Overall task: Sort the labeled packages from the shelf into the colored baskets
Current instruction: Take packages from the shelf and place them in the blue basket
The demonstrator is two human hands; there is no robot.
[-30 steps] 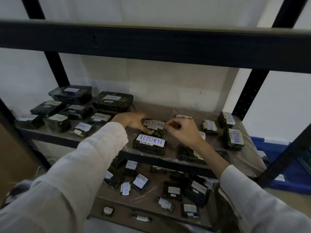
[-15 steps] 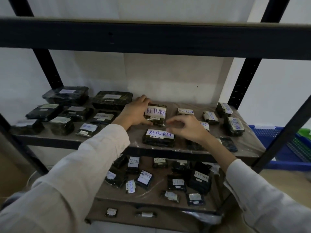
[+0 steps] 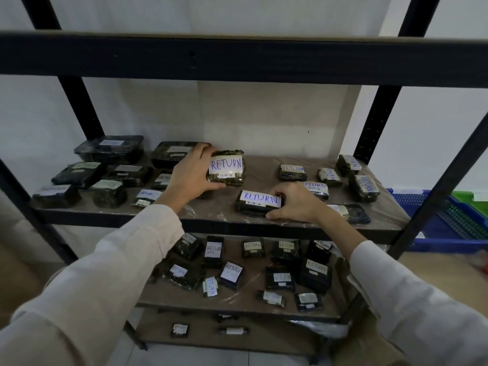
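My left hand (image 3: 191,173) grips a dark wrapped package (image 3: 227,167) with a white RETURN label, tilted up off the middle shelf (image 3: 264,225). Closed around the right end of a flat dark package (image 3: 257,203), also labelled RETURN, is my right hand (image 3: 295,204); that package lies near the shelf's front edge. Several more labelled packages lie on the same shelf to the left and right. A blue basket (image 3: 443,228) stands on the floor at the right, with a green basket (image 3: 472,200) behind it.
The shelf below (image 3: 237,303) carries several small RETURN packages, and a bottom shelf holds a few more. Black uprights (image 3: 375,122) frame the rack, and a dark crossbeam (image 3: 237,59) runs overhead. A white wall stands behind.
My left hand has lifted and tilted the rear RETURN package toward me. My right hand has dropped down and closed on the front RETURN package. The view has moved closer.
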